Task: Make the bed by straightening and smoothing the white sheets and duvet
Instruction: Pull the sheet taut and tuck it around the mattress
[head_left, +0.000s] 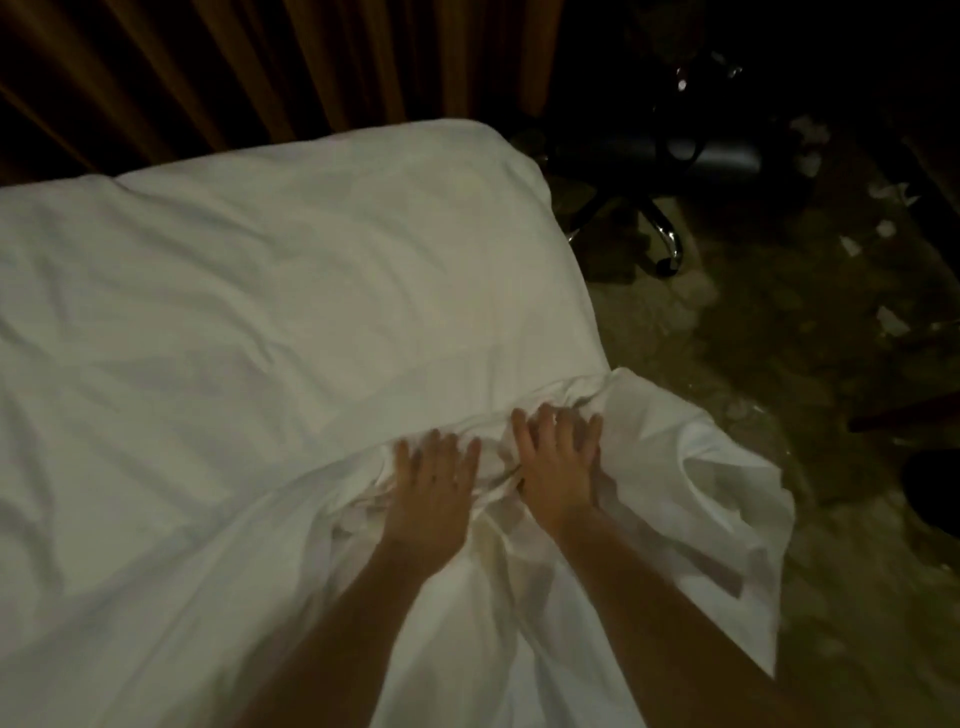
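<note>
Both hands lie side by side on the duvet (260, 312), curtain (260, 67) behind, chair (691, 161) right.

I see the white duvet (249, 291) spread across the bed, softly creased, its far corner rounded and puffy. Along the duvet's near-right edge a white sheet (691, 483) is bunched into tight wrinkles, then spills off the bed's side in loose folds, its lower corner hanging to a point. The sheet looks thinner than the duvet.
</note>
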